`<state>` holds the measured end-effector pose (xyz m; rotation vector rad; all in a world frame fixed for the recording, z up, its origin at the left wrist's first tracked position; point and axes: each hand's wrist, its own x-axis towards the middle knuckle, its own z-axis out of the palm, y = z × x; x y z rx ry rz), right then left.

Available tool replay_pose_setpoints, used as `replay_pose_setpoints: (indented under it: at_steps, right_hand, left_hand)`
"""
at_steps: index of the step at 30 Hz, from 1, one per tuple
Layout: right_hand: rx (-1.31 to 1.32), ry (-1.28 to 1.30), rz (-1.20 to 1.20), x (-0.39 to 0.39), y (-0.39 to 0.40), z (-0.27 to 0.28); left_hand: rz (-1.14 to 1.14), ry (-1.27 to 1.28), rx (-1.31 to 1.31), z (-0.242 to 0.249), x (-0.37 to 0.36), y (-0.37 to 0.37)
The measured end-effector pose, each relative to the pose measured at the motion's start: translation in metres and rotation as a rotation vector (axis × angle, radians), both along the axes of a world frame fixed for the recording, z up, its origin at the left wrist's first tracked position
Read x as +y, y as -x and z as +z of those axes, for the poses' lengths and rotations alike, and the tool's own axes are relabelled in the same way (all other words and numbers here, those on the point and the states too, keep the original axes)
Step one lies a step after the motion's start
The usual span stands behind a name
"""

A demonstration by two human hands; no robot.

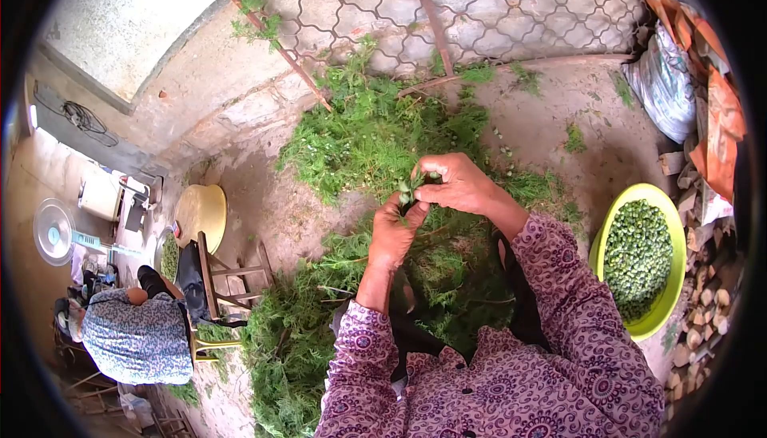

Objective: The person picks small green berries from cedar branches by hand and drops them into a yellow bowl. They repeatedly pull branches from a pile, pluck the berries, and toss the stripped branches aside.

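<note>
My left hand (394, 234) and my right hand (462, 185) meet in front of my chest. Between their closed fingertips is a small green sprig (407, 192), with pale green bits that look like cones or seed pods. The fingers cover part of it. Below and beyond the hands lies a large heap of feathery green branches (351, 130) on the ground. More cut branches (292, 350) spread to the left of my lap. At my right stands a yellow-green basin (681, 258) holding many small round green cones or fruits (637, 258).
A person in a patterned top (136, 334) sits at the left near a wooden chair (212, 278). Behind them are a yellow tub (201, 213) and a fan (54, 232). A metal lattice (359, 7) leans at the back wall. Sacks (663, 87) and stacked firewood (695, 326) line the right.
</note>
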<state>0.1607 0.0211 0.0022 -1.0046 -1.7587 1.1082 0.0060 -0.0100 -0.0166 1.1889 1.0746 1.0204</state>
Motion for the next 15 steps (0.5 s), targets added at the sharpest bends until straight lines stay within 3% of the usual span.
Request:
replay_pose_setpoints:
  at_steps: [5, 7, 8, 10, 11, 15]
  right_hand:
    - [-0.139, -0.063, -0.012, 0.007, -0.011, -0.010]
    - [-0.276, -0.487, -0.311, 0.013, -0.017, -0.011]
    - [-0.177, -0.302, -0.344, 0.013, -0.023, -0.005]
    - [0.317, 0.296, -0.273, 0.014, -0.035, 0.015]
    - [0.560, 0.447, -0.181, 0.015, -0.041, 0.019]
    - [0.865, 0.575, 0.080, 0.013, -0.035, 0.011]
  left_hand:
    - [0.032, 0.008, 0.029, -0.004, 0.002, 0.003]
    - [0.012, 0.013, 0.006, 0.000, 0.002, 0.008]
    - [-0.009, 0.021, -0.016, 0.001, 0.001, 0.011]
    - [-0.016, -0.027, 0.035, -0.001, 0.002, 0.011]
    - [-0.017, -0.075, 0.086, -0.003, 0.002, 0.011]
    - [0.040, -0.319, 0.269, -0.022, 0.006, 0.006]
